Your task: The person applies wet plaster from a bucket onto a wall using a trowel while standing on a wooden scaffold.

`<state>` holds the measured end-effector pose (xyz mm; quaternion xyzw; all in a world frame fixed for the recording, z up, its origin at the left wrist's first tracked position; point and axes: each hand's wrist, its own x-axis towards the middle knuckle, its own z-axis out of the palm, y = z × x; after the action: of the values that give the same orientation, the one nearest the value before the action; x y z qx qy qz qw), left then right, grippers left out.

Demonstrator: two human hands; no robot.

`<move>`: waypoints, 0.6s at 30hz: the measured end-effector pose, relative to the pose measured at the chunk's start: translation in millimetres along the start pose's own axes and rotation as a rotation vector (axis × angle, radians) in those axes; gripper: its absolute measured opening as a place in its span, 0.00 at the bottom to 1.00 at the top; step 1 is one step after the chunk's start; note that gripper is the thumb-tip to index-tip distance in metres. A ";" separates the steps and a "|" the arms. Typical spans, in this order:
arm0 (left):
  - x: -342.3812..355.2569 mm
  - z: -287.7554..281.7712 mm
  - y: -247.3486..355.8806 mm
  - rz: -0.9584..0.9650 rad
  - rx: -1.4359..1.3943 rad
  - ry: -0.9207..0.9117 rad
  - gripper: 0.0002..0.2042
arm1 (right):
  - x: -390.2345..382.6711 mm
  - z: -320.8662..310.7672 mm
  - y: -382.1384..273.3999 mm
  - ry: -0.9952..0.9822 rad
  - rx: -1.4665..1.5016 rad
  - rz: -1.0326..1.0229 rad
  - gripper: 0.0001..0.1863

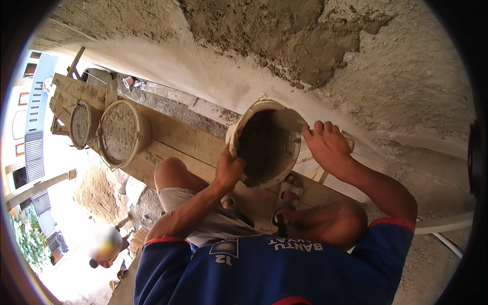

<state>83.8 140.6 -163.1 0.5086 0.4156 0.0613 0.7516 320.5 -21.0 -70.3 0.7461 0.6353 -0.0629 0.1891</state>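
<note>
Left hand [230, 169] gripping the rim of a tipped bucket [244, 120], near the wall [406, 89], over the planks [178, 136]; right hand [326, 145] clenched round a handle [349, 144] — can't make out the tool's end from here. Looks part done: dark mortar patch [274, 38] up, pale areas around it seemingly uncoated — mortar inside this bucket, two more filled buckets [144, 134] standing by.

Mostly matt, rough, mortar-smeared surfaces around you.
Your bucket [291, 122] looks like plastic, smooth wall under dried-looking smears; mortar [258, 150] inside is grainy, damp-looking. Your tool handle [349, 144]: matt, wood-like. Planks [175, 134] under you: bare wood, stained, unpolished. Wall [406, 76]: rough matt plaster, plus a coarser, wet-looking patch [274, 38]. Your shirt [300, 279] and shorts [178, 197]: cloth, shirt smoother.
</note>
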 end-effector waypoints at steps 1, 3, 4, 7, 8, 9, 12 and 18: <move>-0.1 0.6 1.8 -0.015 0.025 -0.006 0.22 | 6.7 0.8 -3.7 0.129 -0.069 -0.014 0.14; -0.8 1.3 5.3 -0.018 0.030 0.000 0.22 | 16.2 6.3 -6.5 -0.139 -0.024 0.002 0.19; -1.6 1.7 6.8 -0.008 0.011 0.014 0.22 | 19.2 11.8 -6.9 -0.169 0.046 -0.053 0.21; -2.8 2.0 9.0 0.010 -0.007 0.027 0.22 | 20.8 37.9 -9.8 -0.241 0.202 -0.142 0.13; -2.9 1.9 9.1 0.026 -0.004 0.027 0.22 | 20.1 47.7 -12.2 -0.289 0.333 -0.126 0.14; -2.5 2.1 8.7 0.018 0.018 0.022 0.21 | 18.1 57.2 -15.7 -0.349 0.468 -0.123 0.16; -0.8 1.3 6.1 0.039 0.081 0.018 0.20 | 12.3 80.6 -28.7 -0.314 0.798 -0.080 0.24; -1.4 -7.0 6.3 0.036 0.086 0.042 0.19 | 0.5 102.3 -36.0 -0.154 0.883 0.027 0.23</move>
<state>80.2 147.9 -158.1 0.5463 0.4241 0.0675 0.7191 300.6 -53.2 -171.9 0.7567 0.5219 -0.3809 -0.0998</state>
